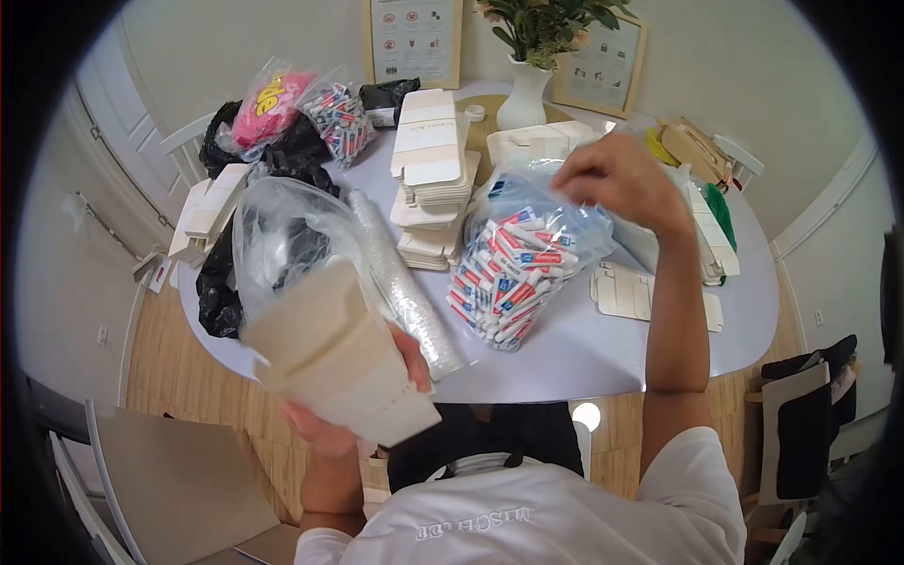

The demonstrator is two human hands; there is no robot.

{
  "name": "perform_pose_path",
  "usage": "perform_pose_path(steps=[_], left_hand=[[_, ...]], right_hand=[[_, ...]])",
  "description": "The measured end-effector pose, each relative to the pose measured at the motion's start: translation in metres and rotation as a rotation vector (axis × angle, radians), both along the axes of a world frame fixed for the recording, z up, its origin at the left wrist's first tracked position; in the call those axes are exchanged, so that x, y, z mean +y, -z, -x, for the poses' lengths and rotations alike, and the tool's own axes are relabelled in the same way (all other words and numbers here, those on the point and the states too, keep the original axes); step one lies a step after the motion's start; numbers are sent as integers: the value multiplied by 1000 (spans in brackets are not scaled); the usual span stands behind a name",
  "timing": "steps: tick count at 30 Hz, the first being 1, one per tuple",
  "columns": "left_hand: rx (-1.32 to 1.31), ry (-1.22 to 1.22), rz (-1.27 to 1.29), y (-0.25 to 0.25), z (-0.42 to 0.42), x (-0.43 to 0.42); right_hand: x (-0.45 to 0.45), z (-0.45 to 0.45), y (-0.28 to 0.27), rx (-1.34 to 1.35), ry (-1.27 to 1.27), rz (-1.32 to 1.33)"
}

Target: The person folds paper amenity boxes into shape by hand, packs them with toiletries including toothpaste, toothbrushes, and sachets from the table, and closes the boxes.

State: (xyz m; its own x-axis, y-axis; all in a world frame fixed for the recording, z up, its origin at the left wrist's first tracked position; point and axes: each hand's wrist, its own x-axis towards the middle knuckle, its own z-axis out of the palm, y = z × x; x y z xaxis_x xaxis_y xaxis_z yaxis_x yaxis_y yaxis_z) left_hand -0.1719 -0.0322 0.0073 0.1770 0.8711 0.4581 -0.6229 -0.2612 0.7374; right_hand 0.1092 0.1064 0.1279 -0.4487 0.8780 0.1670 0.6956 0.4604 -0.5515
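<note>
My left hand (322, 431) is wrapped around a cream cardboard box (344, 363), tilted with its open top towards the upper left; whether anything is inside does not show. Past the table's middle, my right hand (612, 179) hovers at the mouth of a clear plastic bag (589, 231). Its fingers are curled together, slightly blurred, and what they pinch, if anything, cannot be made out. Small toothpaste tubes (508, 282) in white, red and blue fill the lower part of that bag.
Stacked flat cartons (428, 151) stand mid-table, with more cartons (626, 292) at right. A bubble-wrap roll (400, 282) and a clear bag (282, 212) lie at left. Behind are a pink package (268, 108), another tube bag (339, 118) and a white vase (524, 94).
</note>
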Motion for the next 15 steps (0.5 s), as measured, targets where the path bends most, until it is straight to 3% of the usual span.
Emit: perform_pose_path(steps=[3, 5, 6, 8, 11, 12, 15], left_hand=[[-108, 13, 21, -23, -12, 34], [-118, 252, -116, -33, -19, 66], [-113, 253, -119, -39, -25, 76], [297, -21, -145, -51, -39, 87], [254, -36, -45, -48, -53, 98], [149, 61, -23, -42, -55, 101], [273, 28, -62, -31, -56, 101]], right_hand=[[15, -3, 25, -214, -131, 9], [14, -2, 38, -210, -148, -58], [12, -2, 41, -210, -166, -116], [9, -1, 36, -169, -160, -41], [15, -10, 45, -125, -149, 0], [14, -8, 44, -120, -144, -30], [-3, -6, 42, -124, -86, -141]])
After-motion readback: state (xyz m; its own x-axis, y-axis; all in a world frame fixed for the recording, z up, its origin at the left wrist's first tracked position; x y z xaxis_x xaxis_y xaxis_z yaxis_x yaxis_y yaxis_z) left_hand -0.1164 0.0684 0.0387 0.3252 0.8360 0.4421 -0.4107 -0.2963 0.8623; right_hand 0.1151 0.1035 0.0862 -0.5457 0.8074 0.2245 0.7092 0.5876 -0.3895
